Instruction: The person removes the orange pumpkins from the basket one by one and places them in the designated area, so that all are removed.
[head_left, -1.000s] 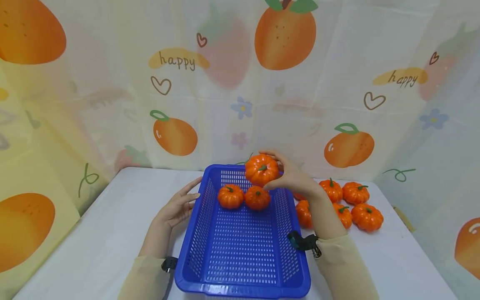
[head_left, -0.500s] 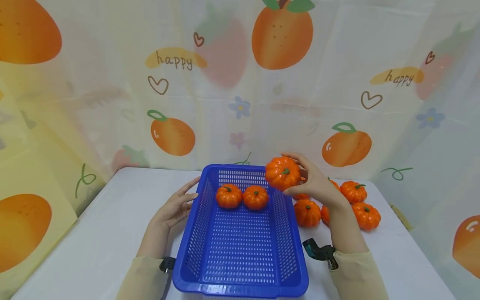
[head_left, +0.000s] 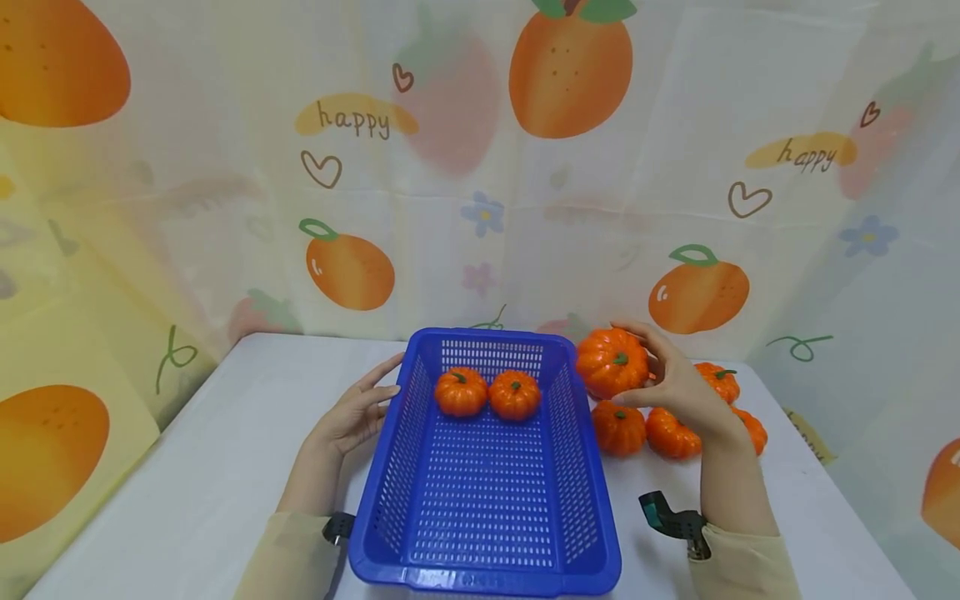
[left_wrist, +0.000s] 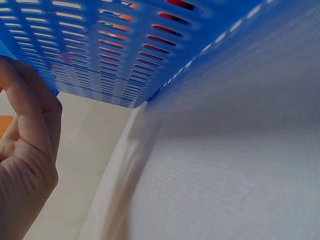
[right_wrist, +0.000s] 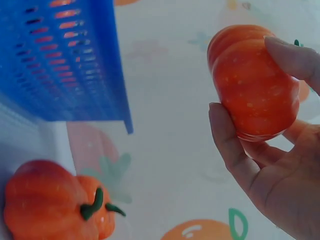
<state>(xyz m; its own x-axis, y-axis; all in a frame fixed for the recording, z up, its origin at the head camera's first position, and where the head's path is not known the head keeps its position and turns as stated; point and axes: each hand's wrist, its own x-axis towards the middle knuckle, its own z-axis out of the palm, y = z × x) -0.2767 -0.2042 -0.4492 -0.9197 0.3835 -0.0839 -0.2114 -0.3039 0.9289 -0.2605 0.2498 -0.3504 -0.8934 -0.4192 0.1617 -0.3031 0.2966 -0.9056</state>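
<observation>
My right hand (head_left: 678,387) grips a small orange pumpkin (head_left: 611,363) with a green stem, fingers behind it and thumb in front. It is held up just outside the far right corner of the blue plastic basket (head_left: 606,525). In the right wrist view the pumpkin (right_wrist: 255,85) sits between thumb and fingers, beside the basket wall (right_wrist: 95,65). Two pumpkins, one on the left (head_left: 461,392) and one on the right (head_left: 514,395), lie side by side at the basket's far end. My left hand (head_left: 352,421) touches the basket's left rim with extended fingers.
Right of the basket, several more pumpkins lie on the white table (head_left: 187,467), including one near the rim (head_left: 619,428) and another beside it (head_left: 672,434); my right hand and arm partly cover the group. A fruit-printed curtain (head_left: 480,275) hangs behind the table.
My right hand has carried the pumpkin rightward, from above the basket's far end to outside its right rim, over the pumpkins on the table. The left hand and basket stay put.
</observation>
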